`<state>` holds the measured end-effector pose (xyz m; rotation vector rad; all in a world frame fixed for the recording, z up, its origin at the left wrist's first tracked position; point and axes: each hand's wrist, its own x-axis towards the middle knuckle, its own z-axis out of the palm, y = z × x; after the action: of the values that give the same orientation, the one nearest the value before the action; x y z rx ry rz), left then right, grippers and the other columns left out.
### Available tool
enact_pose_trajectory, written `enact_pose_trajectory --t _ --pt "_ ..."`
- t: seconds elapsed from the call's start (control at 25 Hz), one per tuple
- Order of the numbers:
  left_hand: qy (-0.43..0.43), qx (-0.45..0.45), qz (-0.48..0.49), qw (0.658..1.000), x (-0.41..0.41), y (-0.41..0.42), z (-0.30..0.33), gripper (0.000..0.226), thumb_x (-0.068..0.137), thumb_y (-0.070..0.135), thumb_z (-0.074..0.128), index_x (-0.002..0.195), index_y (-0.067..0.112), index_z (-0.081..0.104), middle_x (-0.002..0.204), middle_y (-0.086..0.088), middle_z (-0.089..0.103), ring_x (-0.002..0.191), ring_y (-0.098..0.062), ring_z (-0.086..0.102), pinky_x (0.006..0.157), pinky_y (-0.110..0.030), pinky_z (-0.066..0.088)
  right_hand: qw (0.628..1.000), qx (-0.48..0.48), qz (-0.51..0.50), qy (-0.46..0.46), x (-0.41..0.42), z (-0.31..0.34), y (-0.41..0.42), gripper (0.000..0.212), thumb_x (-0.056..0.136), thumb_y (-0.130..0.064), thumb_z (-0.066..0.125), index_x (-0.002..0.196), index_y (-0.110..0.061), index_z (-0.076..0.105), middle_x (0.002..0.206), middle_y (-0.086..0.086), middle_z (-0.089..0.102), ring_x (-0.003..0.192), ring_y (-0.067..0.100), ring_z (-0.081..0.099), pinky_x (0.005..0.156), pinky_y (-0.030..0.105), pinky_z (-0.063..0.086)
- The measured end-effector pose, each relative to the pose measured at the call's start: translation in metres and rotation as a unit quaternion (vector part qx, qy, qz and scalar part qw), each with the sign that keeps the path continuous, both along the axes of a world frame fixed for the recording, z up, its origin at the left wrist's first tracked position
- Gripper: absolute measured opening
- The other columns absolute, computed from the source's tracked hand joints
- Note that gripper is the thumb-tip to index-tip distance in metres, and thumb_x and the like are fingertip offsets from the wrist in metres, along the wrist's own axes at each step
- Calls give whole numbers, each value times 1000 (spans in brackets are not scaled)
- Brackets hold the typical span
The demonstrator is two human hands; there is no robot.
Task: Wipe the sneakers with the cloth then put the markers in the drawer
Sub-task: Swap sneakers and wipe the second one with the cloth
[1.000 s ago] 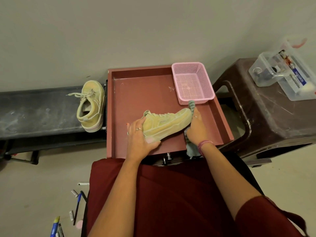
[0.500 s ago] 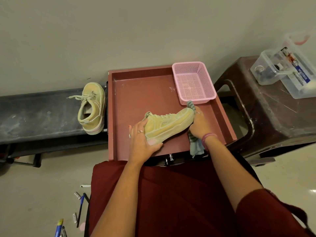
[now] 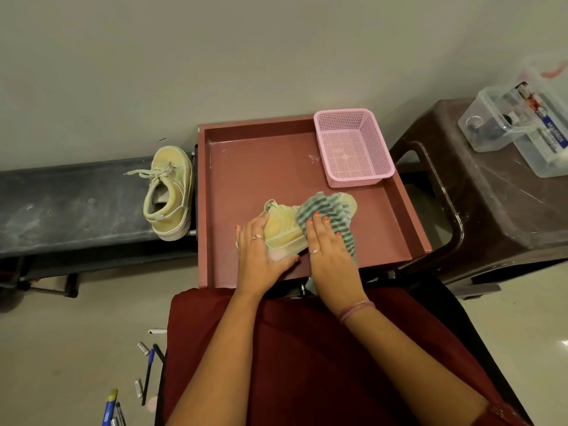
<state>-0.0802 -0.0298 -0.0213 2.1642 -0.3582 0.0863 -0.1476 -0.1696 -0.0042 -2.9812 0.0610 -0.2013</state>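
- The sneaker in hand (image 3: 284, 227) lies on its side on the floor of the red-brown drawer (image 3: 261, 167), toe toward the pink mesh basket (image 3: 353, 149) in the far right corner.
- The left hand (image 3: 261, 256) is spread flat over the heel end, fingers open and pressing down, pinning the shoe, not gripping it.
- The right hand (image 3: 330, 259) lies palm-down and open on the striped green cloth (image 3: 329, 213), which is draped over the toe half; the cloth's tail trails down past the drawer's near edge.
- To wipe well, I judge the left hand should keep steady pressure on the heel so the shoe does not skid across the smooth drawer floor under each stroke.
- Strokes are best run along the shoe, from laces to toe, with the cloth bunched under the palm so no loose fold drags.
- The sole edge and the underside facing the drawer floor cannot be seen from here; the shoe probably needs turning over to reach them.
- The second sneaker (image 3: 167, 192) stands upright on the dark bench (image 3: 76, 204), just beside the drawer's left wall, and seems to await its turn.
- The markers (image 3: 147, 376) lie scattered on the floor at lower left, well apart from the drawer; that step has not begun.
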Motion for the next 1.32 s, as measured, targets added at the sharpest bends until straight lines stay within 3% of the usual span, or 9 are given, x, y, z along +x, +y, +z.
enact_pose_trajectory --t 0.32,0.48,0.68,0.8,0.92,1.0,1.12,1.2,1.32 --pt "-48 26 -17 998 -10 -4 -5 93 50 28 89 129 10 43 128 -9 50 123 -19 37 116 -21 -10 988 33 -95 117 54 24 -63 54 96 -1 31 149 -7 20 157 12 18 146 29 8 120 37 8" --pt "-80 68 -51 993 -1 3 -4 91 50 20 90 125 19 39 122 -9 54 120 -20 39 117 -37 0 988 119 -67 74 8 21 -37 76 82 13 45 150 -8 16 158 7 12 147 23 0 120 33 2" --pt "-107 154 -61 980 22 11 -12 80 55 -5 80 119 19 39 120 -14 56 125 -23 37 113 -59 20 976 187 0 111 -26 -4 -32 91 76 23 35 151 -18 6 159 -8 0 145 9 -9 115 15 2" --pt "-102 158 -74 979 33 12 -15 75 59 -8 79 119 17 40 125 -15 52 129 -27 36 116 -51 15 958 255 0 133 -20 -3 -36 84 78 23 33 151 -16 17 158 -8 9 145 7 -2 109 7 1" --pt "-113 166 -54 978 41 12 -14 61 66 -7 77 117 12 49 132 -16 45 131 -36 37 109 -55 34 898 411 -98 119 -14 16 -60 60 85 17 37 135 -14 51 140 -2 47 131 9 41 102 1 26" --pt "-114 174 -35 978 47 11 -11 52 73 -10 69 119 9 53 138 -19 41 134 -39 35 99 -58 43 813 538 -209 78 -13 28 -78 46 89 10 41 123 -14 61 124 4 62 105 12 60 89 13 47" --pt "-114 182 -48 975 44 3 -2 63 75 -10 60 134 7 45 150 -18 29 143 -38 21 114 -60 20 693 661 -287 19 -12 45 -99 41 91 8 40 118 -12 63 104 5 71 86 11 69 71 22 56" --pt "-119 186 -104 970 36 -4 2 69 80 5 59 144 9 35 155 -12 22 147 -31 10 116 -54 6 746 613 -259 -2 -5 55 -104 42 90 6 41 117 -17 63 103 -2 70 88 7 68 74 20 55" --pt "-103 187 -144 966 35 -13 -6 57 96 28 48 149 16 29 159 -4 19 148 -23 8 117 -52 7 926 360 -113 -32 24 54 -84 42 87 3 43 121 -11 62 112 2 66 95 14 64 86 20 48"
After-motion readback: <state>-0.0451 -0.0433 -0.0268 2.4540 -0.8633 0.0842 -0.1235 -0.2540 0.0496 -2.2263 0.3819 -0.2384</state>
